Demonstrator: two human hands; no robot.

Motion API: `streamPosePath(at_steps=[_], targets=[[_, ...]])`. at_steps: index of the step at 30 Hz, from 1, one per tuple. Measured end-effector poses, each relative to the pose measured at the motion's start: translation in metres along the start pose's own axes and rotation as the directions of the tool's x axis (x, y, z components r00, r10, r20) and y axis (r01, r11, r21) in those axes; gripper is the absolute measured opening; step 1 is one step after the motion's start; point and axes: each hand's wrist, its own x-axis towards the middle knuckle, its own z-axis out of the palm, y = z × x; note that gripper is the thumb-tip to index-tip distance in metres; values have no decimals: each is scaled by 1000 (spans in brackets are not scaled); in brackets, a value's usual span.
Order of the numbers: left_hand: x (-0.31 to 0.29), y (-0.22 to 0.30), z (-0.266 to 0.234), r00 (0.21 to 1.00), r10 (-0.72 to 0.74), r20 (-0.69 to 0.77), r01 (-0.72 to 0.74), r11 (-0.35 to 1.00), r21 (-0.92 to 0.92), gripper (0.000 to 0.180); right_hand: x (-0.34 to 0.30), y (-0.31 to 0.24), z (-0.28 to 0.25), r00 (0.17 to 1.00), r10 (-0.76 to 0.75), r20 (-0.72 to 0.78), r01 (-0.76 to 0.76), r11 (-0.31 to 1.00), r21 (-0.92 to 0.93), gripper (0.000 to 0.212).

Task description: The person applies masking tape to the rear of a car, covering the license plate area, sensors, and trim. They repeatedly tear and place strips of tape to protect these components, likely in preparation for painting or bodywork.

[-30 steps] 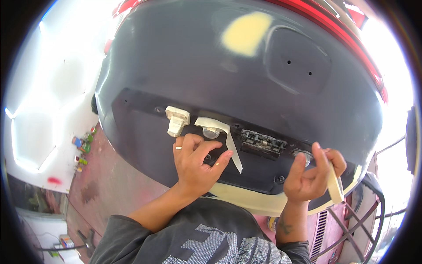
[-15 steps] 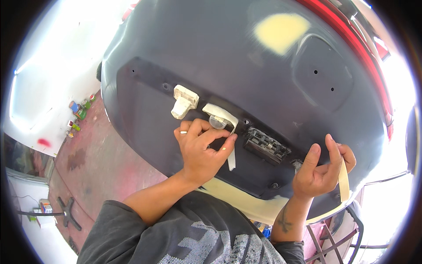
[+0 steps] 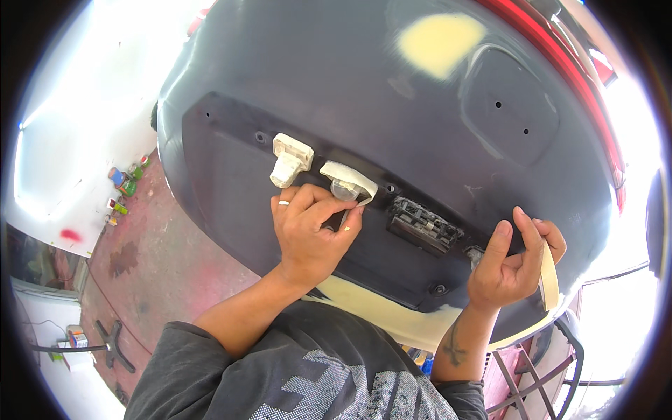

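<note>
A grey car rear panel [image 3: 364,91] with a yellow filler patch [image 3: 437,42] fills the view. In its dark recess, a small fitting wrapped in cream masking tape [image 3: 290,159] sits left of a second taped fitting [image 3: 348,180]. My left hand [image 3: 311,234], wearing a ring, presses the end of a tape strip against that second fitting with thumb and fingers. My right hand [image 3: 514,259] holds a roll of masking tape [image 3: 548,274] by the panel's lower right edge, near a dark latch [image 3: 425,225].
A red strip [image 3: 560,63] runs along the panel's upper right. Several small paint cans [image 3: 126,183] stand on the reddish floor at left. A metal stand [image 3: 115,346] lies lower left, and a metal frame [image 3: 539,378] sits lower right.
The view has shifted, so the panel sits lower and nearer. The loose tape strip that hung from my left hand is now pressed onto the second fitting. My right hand still holds the roll.
</note>
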Motion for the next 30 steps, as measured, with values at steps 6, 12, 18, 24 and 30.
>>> streamPosePath(at_steps=[6,12,18,24,30], targets=[[4,-6,-2,987,149,-62,-147,988,40,23,0,0,0,1000,10,10,-10,1000,-5,23],[7,-12,-10,954,290,-74,-278,951,135,27,-2,1,2,1000,31,3,-31,1000,6,22],[0,-21,-33,992,123,-7,-122,990,71,28,-6,6,-2,1000,8,21,-7,998,-66,18],[-6,-28,-32,995,99,7,-99,995,11,22,-4,7,-2,1000,-10,19,12,997,-80,16],[0,-34,-36,981,180,68,-181,983,6,20,-3,10,-5,998,-10,62,13,998,-60,16]])
